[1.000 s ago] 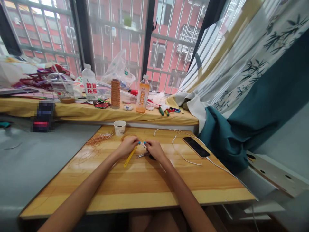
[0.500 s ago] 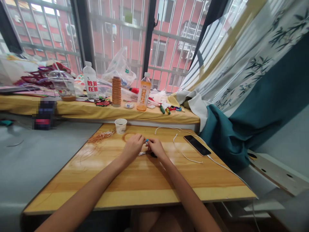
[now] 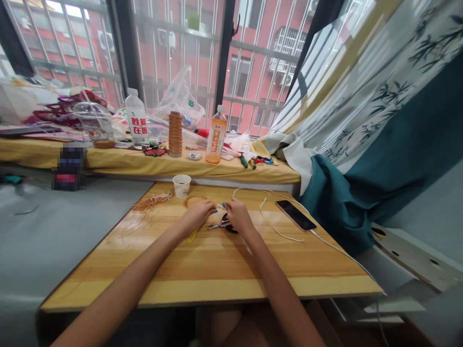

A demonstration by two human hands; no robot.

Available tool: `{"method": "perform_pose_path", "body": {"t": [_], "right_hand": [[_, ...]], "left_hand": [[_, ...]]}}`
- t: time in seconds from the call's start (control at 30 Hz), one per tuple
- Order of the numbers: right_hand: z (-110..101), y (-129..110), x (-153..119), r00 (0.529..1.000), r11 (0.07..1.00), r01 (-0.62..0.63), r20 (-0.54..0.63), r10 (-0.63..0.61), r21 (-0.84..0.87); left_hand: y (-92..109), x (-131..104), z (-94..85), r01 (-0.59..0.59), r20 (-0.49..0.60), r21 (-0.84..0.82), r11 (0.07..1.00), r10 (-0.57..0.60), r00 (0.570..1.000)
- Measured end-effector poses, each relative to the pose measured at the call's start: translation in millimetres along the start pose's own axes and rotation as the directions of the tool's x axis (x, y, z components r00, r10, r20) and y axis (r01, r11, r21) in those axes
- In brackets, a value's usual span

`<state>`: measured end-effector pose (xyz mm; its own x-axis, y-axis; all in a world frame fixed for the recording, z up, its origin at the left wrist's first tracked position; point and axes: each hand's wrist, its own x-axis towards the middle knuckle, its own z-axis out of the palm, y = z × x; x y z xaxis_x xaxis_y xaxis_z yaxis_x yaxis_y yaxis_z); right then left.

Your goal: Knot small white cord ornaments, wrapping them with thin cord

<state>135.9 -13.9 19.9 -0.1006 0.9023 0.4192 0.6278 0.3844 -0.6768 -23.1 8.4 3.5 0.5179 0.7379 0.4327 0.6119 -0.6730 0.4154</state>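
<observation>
My left hand [image 3: 200,212] is closed in a pinch above the table, its blue-painted thumbnail facing right. Just to the right, my right hand [image 3: 237,216] is also pinched shut, with the fingertips close to those of the left. A short piece of white cord [image 3: 221,207] shows between the two sets of fingers; its ends are hidden by them. Beneath the right hand lie scissors [image 3: 217,225] with black handles, blades pointing left. A yellow strip with small markings [image 3: 193,235] sticks out below my left wrist.
A paper cup [image 3: 181,187], a coil of orange-brown thread [image 3: 191,199] and a loose thread bundle [image 3: 146,203] are at the table's back left. To the right lie white cord [image 3: 277,233] and a phone [image 3: 295,215] on a cable. Bottles and a thread spool [image 3: 175,135] line the sill.
My hands have moved slightly apart, so the white cord between them shows more. The scissors are less covered, and the yellow strip has come into sight below my left wrist.
</observation>
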Motion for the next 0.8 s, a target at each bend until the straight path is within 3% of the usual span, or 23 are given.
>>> {"method": "perform_pose_path", "body": {"t": [0.1,0.23,0.37,0.5,0.57,0.67,0.8], "right_hand": [[2.0,-0.2,-2.5,0.995,0.996,0.068,0.074,-0.064,-0.056],[9.5,0.3,-4.4,0.985,0.992,0.097,0.150,-0.084,-0.084],[16.8,2.1,-4.0,0.993,0.996,0.026,0.119,-0.016,-0.084],[20.5,4.7,-2.3,0.994,0.995,-0.098,0.051,0.099,-0.017],[21.0,6.4,-0.9,0.988,0.987,-0.154,0.027,0.152,0.053],[21.3,9.3,1.2,0.977,0.959,-0.212,0.005,0.215,0.188],[22.7,11.4,1.8,0.964,0.894,-0.244,-0.002,0.264,0.376]], "left_hand": [[1.1,-4.6,-6.8,0.015,-0.004,0.212,0.977,-0.015,1.000],[5.9,-6.2,-6.1,0.078,-0.048,0.315,0.946,-0.066,0.997],[14.6,-6.3,1.3,0.112,-0.091,0.336,0.935,-0.086,0.992],[20.7,-8.6,4.3,0.002,-0.094,0.343,0.939,0.032,0.995],[20.8,-9.3,4.5,-0.001,-0.114,0.267,0.964,0.033,0.993],[19.4,-8.5,5.1,0.052,-0.164,0.009,0.999,-0.050,0.985],[17.1,-4.9,7.3,0.088,-0.131,-0.268,0.959,-0.127,0.983]]}}
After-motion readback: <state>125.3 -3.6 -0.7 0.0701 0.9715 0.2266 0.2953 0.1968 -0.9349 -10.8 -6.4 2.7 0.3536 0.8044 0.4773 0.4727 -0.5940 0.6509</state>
